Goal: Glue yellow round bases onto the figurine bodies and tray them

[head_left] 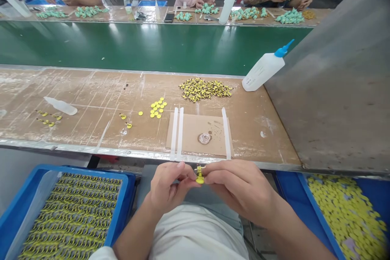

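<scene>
My left hand (169, 187) and my right hand (240, 187) meet just below the table's front edge, both pinching one small yellow figure piece (200, 175) between their fingertips. Straight ahead on the table lies a cardboard pad (195, 130) with a blob of glue (204, 138) and white strips. Beyond it sits a pile of yellow-and-black small parts (205, 89) and a cluster of yellow discs (157, 108). A few finished yellow pieces (125, 120) lie left of the pad.
A white glue bottle with blue tip (264, 70) leans at right by a grey metal panel (335, 89). A clear bottle (61, 106) lies at left. Blue bins hold striped parts (73, 211) and yellow discs (347, 215). Other people work across the green conveyor (137, 46).
</scene>
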